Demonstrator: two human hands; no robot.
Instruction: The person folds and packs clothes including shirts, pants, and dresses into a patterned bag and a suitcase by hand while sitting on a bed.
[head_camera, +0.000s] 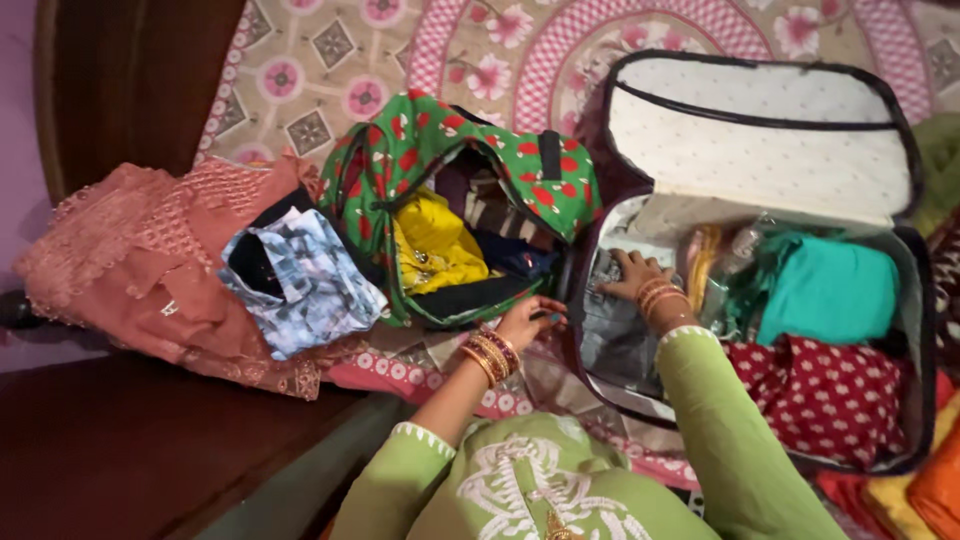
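Head view, near to far: left hand (528, 322) at the suitcase's (905, 300) near-left rim, fingers loosely curled, holding nothing visible. Right hand (630, 275) flat, fingers spread, pressing grey folded clothing (610, 335) inside. Packing step, likely; next calls for smoothing flat, green floral bag (470, 160) open just left.

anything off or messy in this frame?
Nothing damaged or spilled. The only untidy spot is the loose pile of clothes left of the green bag, hanging over the bed edge. Right hand presses on folded grey cloth in the open suitcase; left hand rests at its edge.
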